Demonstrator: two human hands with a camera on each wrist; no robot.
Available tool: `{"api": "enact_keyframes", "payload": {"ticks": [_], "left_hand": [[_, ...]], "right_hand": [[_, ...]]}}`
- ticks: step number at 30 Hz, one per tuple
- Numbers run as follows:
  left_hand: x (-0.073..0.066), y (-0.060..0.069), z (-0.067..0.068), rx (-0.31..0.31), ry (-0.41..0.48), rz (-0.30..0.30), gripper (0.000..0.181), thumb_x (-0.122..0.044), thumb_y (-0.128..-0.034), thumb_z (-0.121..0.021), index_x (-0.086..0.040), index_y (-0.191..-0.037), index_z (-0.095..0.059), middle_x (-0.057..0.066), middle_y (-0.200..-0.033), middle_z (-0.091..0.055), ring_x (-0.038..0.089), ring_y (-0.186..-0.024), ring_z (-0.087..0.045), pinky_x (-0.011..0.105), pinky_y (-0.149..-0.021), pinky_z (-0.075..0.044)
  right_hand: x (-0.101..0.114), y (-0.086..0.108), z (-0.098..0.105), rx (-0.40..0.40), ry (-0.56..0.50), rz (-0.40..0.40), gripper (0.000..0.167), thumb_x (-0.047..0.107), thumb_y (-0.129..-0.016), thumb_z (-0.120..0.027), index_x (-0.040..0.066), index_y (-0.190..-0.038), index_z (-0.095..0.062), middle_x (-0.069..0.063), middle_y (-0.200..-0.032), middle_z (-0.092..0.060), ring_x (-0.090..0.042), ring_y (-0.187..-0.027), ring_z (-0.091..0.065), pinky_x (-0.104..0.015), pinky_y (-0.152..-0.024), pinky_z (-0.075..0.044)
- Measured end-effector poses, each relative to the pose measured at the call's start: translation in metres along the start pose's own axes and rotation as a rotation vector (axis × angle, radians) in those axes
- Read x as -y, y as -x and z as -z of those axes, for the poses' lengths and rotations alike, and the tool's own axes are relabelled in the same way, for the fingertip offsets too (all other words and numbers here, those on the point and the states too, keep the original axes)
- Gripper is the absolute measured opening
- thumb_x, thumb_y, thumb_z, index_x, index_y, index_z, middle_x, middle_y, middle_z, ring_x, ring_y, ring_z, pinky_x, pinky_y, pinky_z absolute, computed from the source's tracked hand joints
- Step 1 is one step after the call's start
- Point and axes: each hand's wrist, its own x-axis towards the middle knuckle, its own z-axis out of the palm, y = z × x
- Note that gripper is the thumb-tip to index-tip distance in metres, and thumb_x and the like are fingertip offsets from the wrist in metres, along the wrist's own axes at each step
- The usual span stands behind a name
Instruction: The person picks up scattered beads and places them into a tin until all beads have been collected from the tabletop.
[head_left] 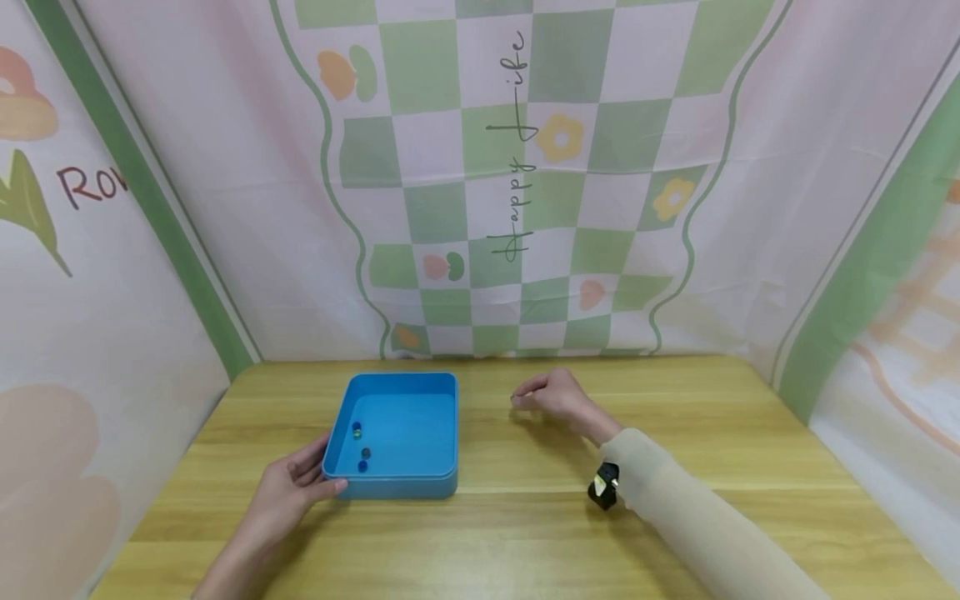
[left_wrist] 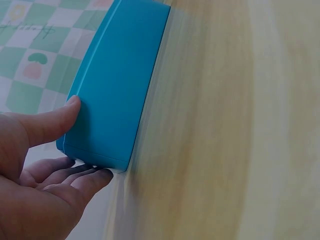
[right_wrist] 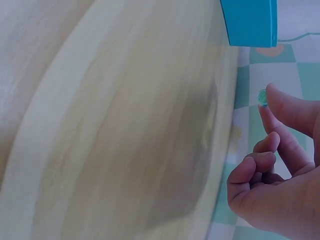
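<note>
A square blue open-topped box [head_left: 401,487] stands on the wooden table, left of the middle. At its front left corner my left hand [head_left: 279,498] grips it, the thumb on the front wall and the fingers along the left side. Several small marbles lie inside near the left wall, among them a blue marble [head_left: 363,466] and a dark greyish marble [head_left: 366,453]. To the right of the box, above the table, is my right hand [head_left: 558,396]. Its thumb and index finger pinch a small clear green marble [right_wrist: 262,97], while the other fingers are curled in.
The wooden table [head_left: 510,542] reaches back to a hanging cloth [head_left: 495,200] with green and white checks. More printed cloth hangs at the left and right sides. A black wrist device [head_left: 603,486] sits by the right sleeve.
</note>
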Motion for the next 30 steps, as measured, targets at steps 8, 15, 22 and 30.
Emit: {"api": "enact_keyframes", "payload": {"ticks": [8, 15, 22, 30], "left_hand": [[0.000, 0.000, 0.000, 0.005, 0.001, 0.002, 0.083, -0.008, -0.0920, -0.083, 0.004, -0.160, -0.036, 0.028, -0.161, -0.038, 0.043, -0.143, -0.045, 0.040, -0.108, -0.049], [-0.003, 0.002, -0.001, 0.003, 0.002, 0.013, 0.083, -0.008, -0.0919, -0.083, 0.004, -0.160, -0.036, 0.027, -0.161, -0.038, 0.042, -0.144, -0.045, 0.040, -0.108, -0.050], [-0.002, 0.002, 0.000, 0.006, 0.002, 0.001, 0.085, -0.007, -0.0906, -0.084, 0.004, -0.160, -0.036, 0.027, -0.161, -0.038, 0.043, -0.143, -0.045, 0.041, -0.109, -0.048], [-0.001, 0.001, 0.000, 0.004, 0.003, 0.010, 0.085, -0.009, -0.0902, -0.084, 0.003, -0.160, -0.037, 0.026, -0.162, -0.038, 0.042, -0.144, -0.045, 0.040, -0.109, -0.048]], "right_hand": [[0.008, 0.001, -0.005, 0.008, -0.025, 0.015, 0.013, 0.017, -0.091, -0.084, 0.007, -0.100, -0.084, -0.009, -0.111, -0.078, -0.032, -0.117, -0.065, -0.047, -0.099, -0.054], [0.015, 0.003, -0.010, 0.037, -0.094, 0.026, 0.015, 0.017, -0.093, -0.083, 0.006, -0.103, -0.084, -0.008, -0.113, -0.077, -0.034, -0.120, -0.065, -0.052, -0.106, -0.053], [0.026, 0.006, -0.017, 0.057, -0.113, 0.046, 0.016, 0.021, -0.093, -0.083, 0.008, -0.104, -0.084, -0.006, -0.116, -0.076, -0.030, -0.118, -0.064, -0.051, -0.103, -0.053], [0.035, 0.007, -0.026, 0.072, -0.136, 0.060, 0.016, 0.020, -0.093, -0.083, 0.009, -0.104, -0.084, -0.006, -0.116, -0.076, -0.030, -0.120, -0.064, -0.052, -0.106, -0.052]]}}
